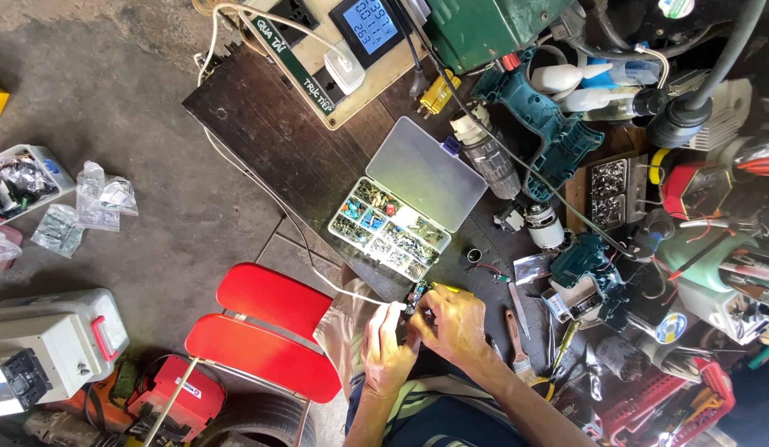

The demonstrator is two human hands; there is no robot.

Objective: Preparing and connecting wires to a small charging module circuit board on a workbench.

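Both your hands, left [387, 341] and right [455, 324], pinch closed around a small circuit board [416, 295] at lower centre, near the surface edge. It could slip; the open parts box [390, 228] just above could spill.

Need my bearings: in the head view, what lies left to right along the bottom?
White case → red box → red chair → left hand → right hand on a small part → paintbrush → red tray.
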